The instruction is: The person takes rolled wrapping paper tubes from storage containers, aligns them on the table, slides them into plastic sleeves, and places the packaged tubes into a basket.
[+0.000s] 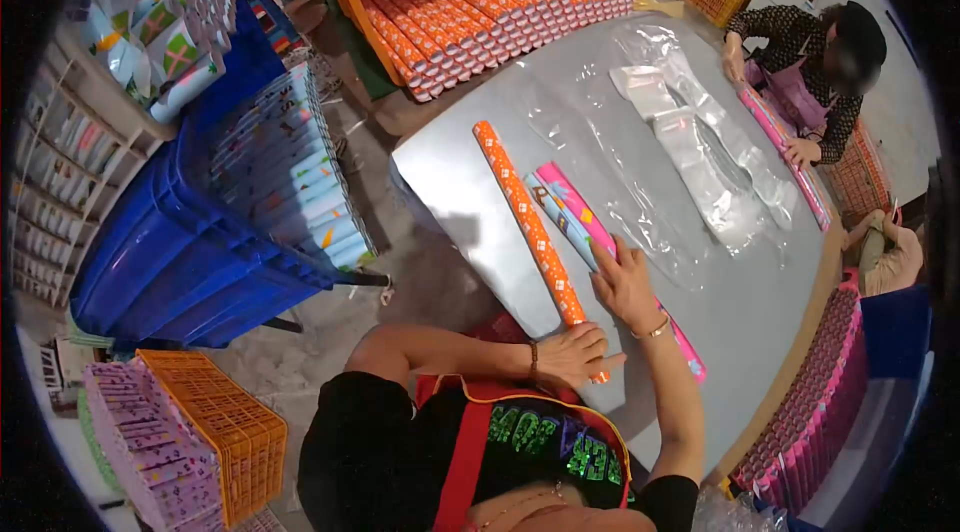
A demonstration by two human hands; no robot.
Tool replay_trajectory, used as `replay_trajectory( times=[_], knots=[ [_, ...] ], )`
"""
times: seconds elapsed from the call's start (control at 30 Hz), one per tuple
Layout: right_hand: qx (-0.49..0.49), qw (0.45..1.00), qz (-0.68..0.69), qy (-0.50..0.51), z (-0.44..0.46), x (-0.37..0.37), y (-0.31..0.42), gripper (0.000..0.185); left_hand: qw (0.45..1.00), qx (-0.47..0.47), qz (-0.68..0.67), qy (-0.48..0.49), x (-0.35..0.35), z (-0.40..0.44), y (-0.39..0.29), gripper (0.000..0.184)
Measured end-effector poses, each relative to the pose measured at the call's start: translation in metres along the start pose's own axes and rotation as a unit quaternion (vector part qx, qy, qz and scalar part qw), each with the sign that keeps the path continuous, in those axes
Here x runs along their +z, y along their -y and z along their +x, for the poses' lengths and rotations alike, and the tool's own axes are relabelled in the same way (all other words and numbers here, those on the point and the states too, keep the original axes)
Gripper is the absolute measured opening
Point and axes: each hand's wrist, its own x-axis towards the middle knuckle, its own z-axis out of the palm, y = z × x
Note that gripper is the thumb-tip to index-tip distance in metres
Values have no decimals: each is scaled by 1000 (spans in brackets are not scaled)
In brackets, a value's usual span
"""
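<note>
On the grey table (440, 167), an orange wrapping paper roll (527, 217) with white patterns lies lengthwise. My left hand (575, 357) is closed over its near end. To the right of it are a light blue patterned roll (560, 222) and a pink wrapping paper roll (575, 194), side by side and touching. My right hand (628, 290) grips these two from above, hiding their middle; the pink roll's near end shows past my wrist.
Clear plastic sleeves (715, 167) lie across the table. Opposite, a person (800, 82) handles another pink roll (785, 152). Stacked orange rolls (480, 7) stand behind the table. A blue bin (190, 242) with rolls and an orange basket (225, 432) are at left; pink rolls (805, 412) at right.
</note>
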Motion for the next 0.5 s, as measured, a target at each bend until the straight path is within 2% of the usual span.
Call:
replay_trajectory(
  times=[0.07, 0.2, 0.27, 0.33, 0.37, 0.4, 0.47, 0.5],
  knots=[
    [-8, 1000, -13, -4, 1, -2, 1, 52, 995, 2, -76, 61, 10, -4, -12, 49],
    [-3, 1000, -6, -12, -1, 4, -3, 52, 995, -38, -61, 68, 16, 8, -31, 40],
    [-11, 1000, -16, -14, -2, 4, -4, 52, 996, -14, -49, 74, 14, 13, -31, 32],
    [-2, 1000, -12, -5, -3, 5, -4, 52, 979, 23, -70, 190, 16, 17, -29, 26],
    [-6, 1000, -11, -14, -3, 6, -4, 52, 970, 46, -97, 216, 18, 21, -22, 18],
    [-12, 1000, -11, -23, -3, 7, -5, 53, 970, 46, -96, 217, 19, 27, -14, 18],
    [-21, 999, -11, -35, -2, 6, -5, 53, 958, 195, -117, 176, 19, 40, 1, 17],
    [-16, 999, -11, -29, -2, 6, -5, 53, 961, 220, -101, 134, 24, 44, 4, 16]
  ],
)
